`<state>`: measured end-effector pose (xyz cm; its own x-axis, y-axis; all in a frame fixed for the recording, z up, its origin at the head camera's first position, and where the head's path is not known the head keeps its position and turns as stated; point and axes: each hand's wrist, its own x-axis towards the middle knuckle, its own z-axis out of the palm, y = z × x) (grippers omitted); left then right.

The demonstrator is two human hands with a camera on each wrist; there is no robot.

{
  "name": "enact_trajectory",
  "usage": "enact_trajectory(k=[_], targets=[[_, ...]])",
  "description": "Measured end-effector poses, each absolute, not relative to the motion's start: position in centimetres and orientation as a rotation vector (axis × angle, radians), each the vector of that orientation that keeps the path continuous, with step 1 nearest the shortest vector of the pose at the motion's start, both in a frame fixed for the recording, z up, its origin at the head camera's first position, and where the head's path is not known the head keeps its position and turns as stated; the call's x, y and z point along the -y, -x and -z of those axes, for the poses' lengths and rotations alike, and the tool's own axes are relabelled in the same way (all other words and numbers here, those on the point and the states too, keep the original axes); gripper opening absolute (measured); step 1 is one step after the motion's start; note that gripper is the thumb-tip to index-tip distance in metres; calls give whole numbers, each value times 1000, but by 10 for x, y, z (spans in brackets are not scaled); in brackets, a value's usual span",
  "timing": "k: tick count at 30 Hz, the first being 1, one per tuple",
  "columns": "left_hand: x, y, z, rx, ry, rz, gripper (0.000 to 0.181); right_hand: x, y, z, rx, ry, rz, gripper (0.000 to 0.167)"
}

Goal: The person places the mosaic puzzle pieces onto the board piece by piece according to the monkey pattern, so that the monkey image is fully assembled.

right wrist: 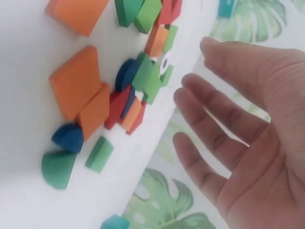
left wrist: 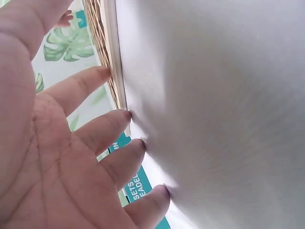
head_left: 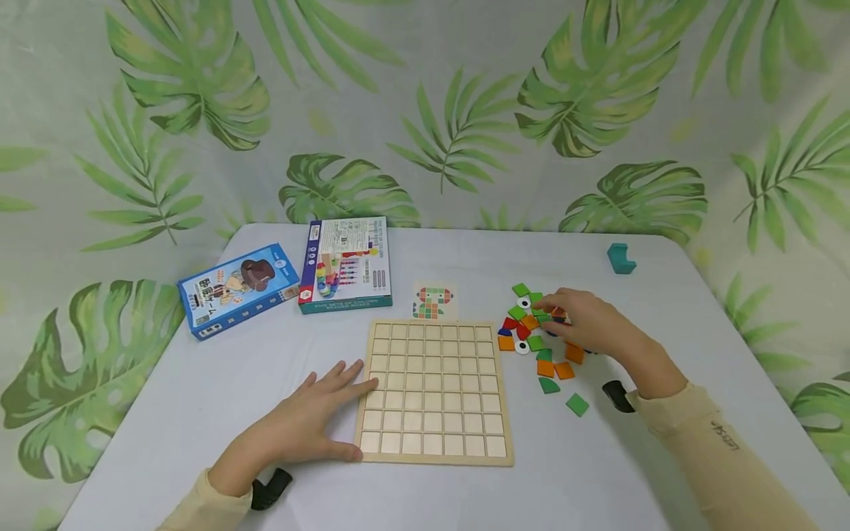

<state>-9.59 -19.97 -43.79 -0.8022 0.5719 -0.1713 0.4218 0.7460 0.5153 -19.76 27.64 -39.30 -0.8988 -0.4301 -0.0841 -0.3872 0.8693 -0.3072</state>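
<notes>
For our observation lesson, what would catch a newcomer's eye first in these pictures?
Probably the pale wooden grid board, its squares bare, near the middle of the white table, with the left hand at its left edge. Next, the scattered bright tiles to its right, the right hand over some of them.

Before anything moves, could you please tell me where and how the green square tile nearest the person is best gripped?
Probably by two opposite side edges of the green square tile, pinched by the right hand coming down from above: it lies flat and thin, apart from the other tiles, with white tabletop on every side.
</notes>
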Motion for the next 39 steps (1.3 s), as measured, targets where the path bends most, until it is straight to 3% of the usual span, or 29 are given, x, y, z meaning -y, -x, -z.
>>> enact_trajectory(k=[6,18,39], targets=[[200,95,438,-2613,-774,-661,104,-276,216,397,-2892,572,467,39],[199,94,436,-2633,-765,-635,103,-322,245,406,-2848,317,525,38],[201,94,439,-2629,-750,-638,101,-317,266,430,-2833,221,532,32]])
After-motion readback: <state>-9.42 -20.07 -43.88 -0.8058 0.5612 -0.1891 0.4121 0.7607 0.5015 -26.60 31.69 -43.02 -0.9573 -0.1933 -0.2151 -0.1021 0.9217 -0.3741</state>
